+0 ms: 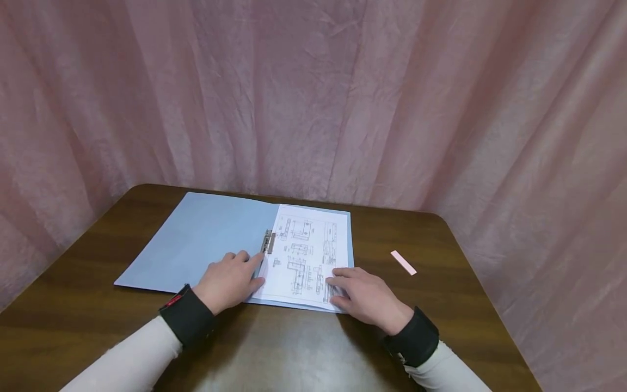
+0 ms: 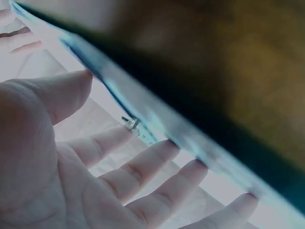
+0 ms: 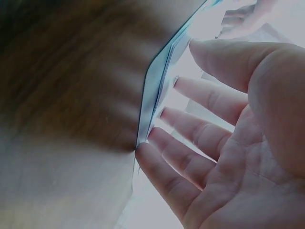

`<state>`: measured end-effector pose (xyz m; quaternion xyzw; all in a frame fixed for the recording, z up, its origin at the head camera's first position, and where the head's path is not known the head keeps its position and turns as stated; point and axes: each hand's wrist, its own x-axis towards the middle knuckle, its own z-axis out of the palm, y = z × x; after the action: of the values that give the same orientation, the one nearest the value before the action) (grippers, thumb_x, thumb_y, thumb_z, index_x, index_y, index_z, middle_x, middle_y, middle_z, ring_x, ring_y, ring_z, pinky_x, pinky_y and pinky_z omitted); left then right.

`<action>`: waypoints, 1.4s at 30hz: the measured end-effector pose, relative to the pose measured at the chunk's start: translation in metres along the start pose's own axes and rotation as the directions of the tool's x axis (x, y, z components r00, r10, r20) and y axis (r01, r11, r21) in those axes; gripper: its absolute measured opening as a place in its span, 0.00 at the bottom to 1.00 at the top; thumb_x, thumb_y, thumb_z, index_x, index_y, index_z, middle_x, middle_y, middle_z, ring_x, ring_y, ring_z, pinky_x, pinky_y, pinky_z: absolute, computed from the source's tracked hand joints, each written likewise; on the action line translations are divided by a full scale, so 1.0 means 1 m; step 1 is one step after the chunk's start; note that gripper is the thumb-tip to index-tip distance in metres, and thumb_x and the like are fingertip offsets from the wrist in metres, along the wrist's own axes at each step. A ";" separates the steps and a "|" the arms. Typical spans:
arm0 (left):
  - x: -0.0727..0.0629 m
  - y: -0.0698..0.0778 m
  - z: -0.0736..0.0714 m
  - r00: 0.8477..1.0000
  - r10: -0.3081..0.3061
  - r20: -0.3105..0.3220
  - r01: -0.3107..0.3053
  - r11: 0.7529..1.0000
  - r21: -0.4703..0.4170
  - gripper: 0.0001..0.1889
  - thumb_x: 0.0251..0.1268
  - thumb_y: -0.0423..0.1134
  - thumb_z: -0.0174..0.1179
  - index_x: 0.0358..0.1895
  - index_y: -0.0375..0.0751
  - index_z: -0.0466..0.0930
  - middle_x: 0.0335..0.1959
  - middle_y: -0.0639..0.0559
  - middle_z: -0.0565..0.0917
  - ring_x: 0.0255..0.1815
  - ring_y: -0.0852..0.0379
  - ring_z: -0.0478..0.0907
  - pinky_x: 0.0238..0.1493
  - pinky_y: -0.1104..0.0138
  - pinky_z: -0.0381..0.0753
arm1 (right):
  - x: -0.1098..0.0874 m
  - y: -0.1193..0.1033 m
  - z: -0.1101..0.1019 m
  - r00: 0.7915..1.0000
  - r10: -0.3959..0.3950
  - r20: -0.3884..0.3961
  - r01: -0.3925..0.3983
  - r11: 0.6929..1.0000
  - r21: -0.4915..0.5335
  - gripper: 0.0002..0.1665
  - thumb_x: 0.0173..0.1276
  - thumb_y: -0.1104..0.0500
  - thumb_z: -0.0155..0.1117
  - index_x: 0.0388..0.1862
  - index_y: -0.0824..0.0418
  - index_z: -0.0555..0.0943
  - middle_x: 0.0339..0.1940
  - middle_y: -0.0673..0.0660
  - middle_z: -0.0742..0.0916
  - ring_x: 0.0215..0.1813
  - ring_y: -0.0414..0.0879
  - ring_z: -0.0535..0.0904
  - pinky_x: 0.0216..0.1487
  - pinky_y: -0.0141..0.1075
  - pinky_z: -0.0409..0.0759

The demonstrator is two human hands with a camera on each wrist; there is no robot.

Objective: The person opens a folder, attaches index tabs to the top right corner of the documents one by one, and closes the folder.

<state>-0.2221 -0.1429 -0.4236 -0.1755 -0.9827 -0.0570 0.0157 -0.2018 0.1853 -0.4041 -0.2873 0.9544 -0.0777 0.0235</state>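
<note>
So, one light-blue card folder (image 1: 210, 234) is laid out spread wide on one dark brown wooden table (image 1: 401, 228), with its two halves side by side. At least one white paper sheet with printed technical drawings (image 1: 303, 250) is carried on the right-hand half; whether more are stacked under it can't be told. One small silver metal clip (image 1: 268, 241) is seen by the fold, right at the sheet's left edge, and it can't be made out whether the paper is clamped by it.

Two bare hands are used here, and nothing is grasped by either, tbh. The left hand (image 1: 230, 280) is rested by the fold with its fingers extended and loose, the index fingertip placed just beside the clip and the thumb near the sheet's left edge. The right hand (image 1: 367, 294) is set at the sheet's lower right part, and the paper is touched by its relaxed, fairly straight fingers.

Two black wristbands (image 1: 188, 313) are worn, one per wrist, over two white sleeves (image 1: 127, 359). One slim pale-pink strip (image 1: 404, 262) is left on the tabletop to the right of the folder, well apart from it. The whole background is filled by pink draped curtain fabric (image 1: 313, 98).
</note>
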 end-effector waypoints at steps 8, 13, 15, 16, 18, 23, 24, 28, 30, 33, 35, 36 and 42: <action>0.003 0.013 -0.009 0.994 -0.017 -0.110 0.031 0.992 0.123 0.32 0.73 0.56 0.74 0.72 0.42 0.83 0.64 0.33 0.85 0.62 0.32 0.83 0.62 0.22 0.71 | 0.003 0.003 -0.001 1.000 0.002 0.015 -0.002 1.000 0.025 0.27 0.75 0.50 0.78 0.70 0.57 0.88 0.73 0.60 0.85 0.74 0.58 0.80 0.70 0.55 0.80; 0.009 0.029 -0.009 0.987 0.034 -0.159 -0.012 0.990 0.137 0.34 0.71 0.57 0.75 0.73 0.42 0.82 0.67 0.33 0.84 0.65 0.32 0.82 0.64 0.26 0.73 | 0.003 0.003 -0.001 1.000 -0.003 -0.003 0.003 1.000 0.012 0.26 0.75 0.52 0.78 0.68 0.57 0.89 0.72 0.60 0.85 0.72 0.58 0.81 0.68 0.54 0.81; 0.012 0.036 -0.008 0.987 0.054 -0.150 -0.034 0.991 0.128 0.35 0.72 0.58 0.74 0.74 0.41 0.81 0.68 0.34 0.84 0.66 0.33 0.82 0.65 0.28 0.74 | 0.003 0.004 0.000 1.000 -0.005 -0.008 0.005 1.000 0.010 0.26 0.75 0.52 0.79 0.68 0.57 0.89 0.72 0.60 0.86 0.72 0.58 0.82 0.68 0.54 0.81; 0.013 0.040 -0.008 0.987 0.065 -0.148 -0.047 0.991 0.123 0.35 0.73 0.58 0.74 0.74 0.41 0.81 0.68 0.34 0.84 0.66 0.33 0.82 0.65 0.28 0.74 | 0.003 0.004 0.000 1.000 -0.006 -0.010 0.006 1.000 0.010 0.26 0.75 0.52 0.79 0.68 0.57 0.89 0.71 0.60 0.86 0.72 0.58 0.82 0.68 0.54 0.81; 0.014 0.047 -0.006 0.986 0.085 -0.146 -0.069 0.991 0.112 0.35 0.73 0.58 0.74 0.73 0.41 0.81 0.68 0.34 0.84 0.67 0.34 0.81 0.66 0.29 0.75 | 0.003 0.004 0.000 1.000 -0.004 -0.013 0.005 1.000 0.015 0.25 0.74 0.52 0.79 0.67 0.58 0.89 0.71 0.61 0.86 0.71 0.58 0.82 0.68 0.54 0.81; 0.014 0.062 -0.003 0.981 0.125 -0.147 -0.114 0.990 0.084 0.35 0.71 0.58 0.75 0.72 0.39 0.82 0.67 0.36 0.85 0.67 0.35 0.82 0.67 0.33 0.77 | 0.002 0.004 -0.001 1.000 0.022 -0.018 -0.022 1.000 0.021 0.23 0.74 0.55 0.79 0.64 0.62 0.90 0.68 0.62 0.87 0.70 0.59 0.83 0.69 0.54 0.81; 0.014 0.064 -0.002 0.981 0.132 -0.144 -0.122 0.990 0.077 0.35 0.71 0.59 0.75 0.71 0.39 0.82 0.67 0.36 0.85 0.67 0.35 0.82 0.67 0.34 0.77 | 0.001 0.004 -0.001 0.999 0.031 -0.018 -0.031 0.999 0.019 0.23 0.74 0.55 0.79 0.64 0.63 0.90 0.67 0.62 0.88 0.69 0.58 0.83 0.69 0.54 0.81; 0.014 0.071 0.001 0.969 0.209 -0.128 -0.204 0.977 0.056 0.35 0.70 0.58 0.76 0.71 0.39 0.83 0.68 0.40 0.85 0.68 0.39 0.82 0.70 0.38 0.78 | 0.000 0.002 -0.003 0.998 0.063 -0.026 -0.063 0.998 0.000 0.20 0.73 0.57 0.80 0.59 0.63 0.90 0.61 0.61 0.90 0.62 0.56 0.85 0.66 0.53 0.83; 0.015 0.072 0.003 0.952 0.279 -0.127 -0.275 0.960 0.049 0.34 0.69 0.59 0.76 0.70 0.40 0.83 0.67 0.42 0.86 0.68 0.42 0.82 0.70 0.43 0.79 | -0.001 0.001 -0.004 0.996 0.080 -0.037 -0.080 0.997 -0.004 0.17 0.72 0.57 0.81 0.56 0.63 0.91 0.58 0.60 0.91 0.58 0.54 0.86 0.62 0.51 0.85; 0.016 0.075 0.005 0.914 0.383 -0.130 -0.382 0.923 0.037 0.33 0.69 0.58 0.78 0.68 0.41 0.85 0.65 0.45 0.87 0.67 0.45 0.83 0.69 0.49 0.81 | -0.002 0.000 -0.006 0.993 0.109 -0.051 -0.109 0.994 -0.005 0.14 0.71 0.59 0.82 0.51 0.63 0.91 0.54 0.59 0.91 0.52 0.53 0.86 0.58 0.50 0.86; 0.017 0.078 0.005 0.897 0.425 -0.121 -0.426 0.905 0.022 0.32 0.68 0.59 0.78 0.67 0.42 0.85 0.64 0.46 0.87 0.66 0.47 0.84 0.67 0.51 0.82 | -0.003 0.000 -0.006 0.991 0.124 -0.060 -0.125 0.992 -0.010 0.13 0.71 0.58 0.82 0.51 0.63 0.92 0.54 0.58 0.91 0.50 0.52 0.86 0.56 0.49 0.86; 0.017 0.080 0.006 0.891 0.439 -0.116 -0.440 0.898 0.014 0.32 0.68 0.59 0.78 0.66 0.42 0.86 0.63 0.46 0.87 0.65 0.47 0.84 0.67 0.51 0.82 | -0.003 0.000 -0.006 0.990 0.130 -0.062 -0.131 0.991 -0.011 0.14 0.71 0.58 0.82 0.50 0.63 0.92 0.54 0.59 0.91 0.50 0.51 0.86 0.56 0.49 0.86; 0.018 0.088 0.004 0.866 0.488 -0.113 -0.490 0.872 0.007 0.27 0.68 0.59 0.78 0.60 0.46 0.87 0.55 0.51 0.89 0.54 0.52 0.86 0.53 0.57 0.87 | -0.006 -0.001 -0.006 0.986 0.150 -0.071 -0.152 0.988 -0.030 0.14 0.70 0.57 0.83 0.50 0.62 0.92 0.53 0.58 0.91 0.48 0.51 0.86 0.54 0.48 0.86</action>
<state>-0.2088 -0.0544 -0.4175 -0.4152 -0.9032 -0.0716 0.0823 -0.1968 0.1890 -0.3984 -0.2117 0.9749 -0.0688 -0.0083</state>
